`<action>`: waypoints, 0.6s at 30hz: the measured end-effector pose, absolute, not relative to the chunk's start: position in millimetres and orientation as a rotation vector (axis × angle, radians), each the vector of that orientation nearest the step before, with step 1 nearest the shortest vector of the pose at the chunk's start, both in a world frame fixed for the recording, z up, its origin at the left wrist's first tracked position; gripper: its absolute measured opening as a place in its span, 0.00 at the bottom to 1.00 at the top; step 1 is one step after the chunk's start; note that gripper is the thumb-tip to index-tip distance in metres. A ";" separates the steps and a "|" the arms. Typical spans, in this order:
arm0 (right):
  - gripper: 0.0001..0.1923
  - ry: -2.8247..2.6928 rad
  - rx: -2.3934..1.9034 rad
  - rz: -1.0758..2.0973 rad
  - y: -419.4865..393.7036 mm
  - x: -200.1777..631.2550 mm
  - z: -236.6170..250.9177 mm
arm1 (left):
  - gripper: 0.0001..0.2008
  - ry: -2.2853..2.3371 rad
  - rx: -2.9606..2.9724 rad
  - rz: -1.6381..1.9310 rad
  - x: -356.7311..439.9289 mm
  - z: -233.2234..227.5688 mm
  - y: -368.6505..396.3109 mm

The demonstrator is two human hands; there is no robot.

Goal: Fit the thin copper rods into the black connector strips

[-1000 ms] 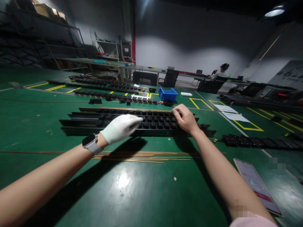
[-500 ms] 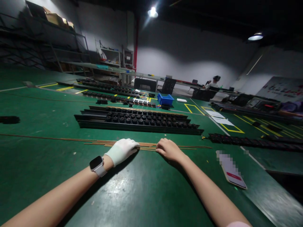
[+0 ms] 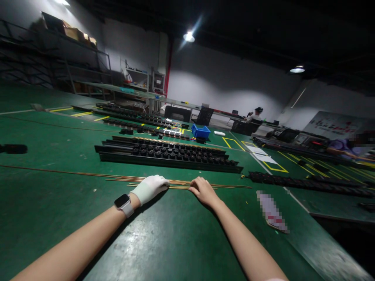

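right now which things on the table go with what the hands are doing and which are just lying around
In hand:
left hand, gloved, on the thin copper rods
right hand, bare, on the same rods
long black tray just beyond them

Lying about:
blue bin
phone
white papers
green table

Table surface (image 3: 181, 242): dark green, with yellow line markings (image 3: 275, 166). Rods (image 3: 123, 177): copper-brown, thin. Left hand (image 3: 150, 187): white glove; watch (image 3: 122, 202) has black face, pale grey strap. Long tray (image 3: 166, 154): black. Bin (image 3: 200, 131): blue. Far wall (image 3: 228, 86): white.
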State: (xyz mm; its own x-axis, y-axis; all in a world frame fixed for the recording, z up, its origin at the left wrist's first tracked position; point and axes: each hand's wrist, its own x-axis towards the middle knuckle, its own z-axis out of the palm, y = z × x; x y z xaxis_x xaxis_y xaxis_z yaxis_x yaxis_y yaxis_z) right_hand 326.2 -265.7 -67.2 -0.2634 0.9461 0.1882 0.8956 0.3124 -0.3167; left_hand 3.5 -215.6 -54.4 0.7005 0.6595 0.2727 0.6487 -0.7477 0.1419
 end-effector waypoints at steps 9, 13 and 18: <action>0.09 -2.246 -1.728 0.158 -260.8 325.2 -72.1 | 0.17 1.126 2.920 0.440 8.4 -53.3 -218.8; 0.11 -2.243 -1.727 0.138 -260.1 326.2 -78.3 | 0.16 1.115 2.980 0.447 12.0 -56.6 -217.4; 0.09 -2.276 -1.591 -0.006 -260.1 331.8 -85.6 | 0.13 1.093 2.968 0.523 13.4 -62.9 -213.3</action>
State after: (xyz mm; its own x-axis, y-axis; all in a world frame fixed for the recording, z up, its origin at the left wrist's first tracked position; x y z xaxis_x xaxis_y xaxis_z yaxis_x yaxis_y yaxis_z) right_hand 331.8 -260.1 -85.6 -0.2992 0.9075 0.2946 0.9092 0.3649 -0.2005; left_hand 13.4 -213.3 -62.9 0.7144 0.6204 0.3236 0.6412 -0.7656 0.0520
